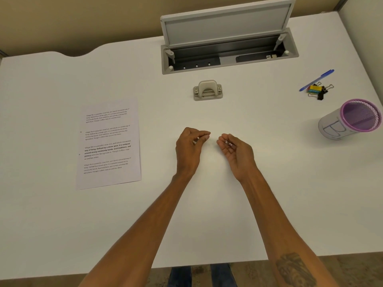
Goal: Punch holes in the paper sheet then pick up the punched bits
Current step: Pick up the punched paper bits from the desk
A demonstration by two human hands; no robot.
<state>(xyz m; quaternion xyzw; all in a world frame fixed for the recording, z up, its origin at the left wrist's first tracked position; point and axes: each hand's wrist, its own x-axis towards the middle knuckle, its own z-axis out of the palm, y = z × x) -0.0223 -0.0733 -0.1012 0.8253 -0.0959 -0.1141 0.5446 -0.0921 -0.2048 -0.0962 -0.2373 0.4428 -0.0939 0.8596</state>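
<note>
**Both hands mid-desk, punched bits in the right palm**

Closest to the lens: two bare forearms reaching up from the bottom edge, a dark tattoo (295, 270) on the right one. Beyond them, both hands just above the white desk (207, 214), near each other but not touching.

Left hand (189, 149) knuckles-up, thumb and forefinger pinched together on what looks like a tiny white bit (198, 138). Too small to be sure.

Right hand (235, 150) turned palm-up and loosely cupped, fingers curled, not closed. A couple of punched bits (228, 143) sitting on the fingers near the tips.

Paper sheet (108, 143) flat on the desk, well off to the left of the hands, printed text facing up, two small holes visible along its left margin.

Hole punch (208, 90) straight ahead past the hands, upright, nothing in it. Behind that, an open cable tray (229, 52) in the desk with its lid (227, 21) tilted up.

Off to the right: a purple mesh cup (350, 119) lying tipped over, opening facing the camera. Further back, a blue pen (317, 80) touching a small heap of binder clips (319, 91).
</note>
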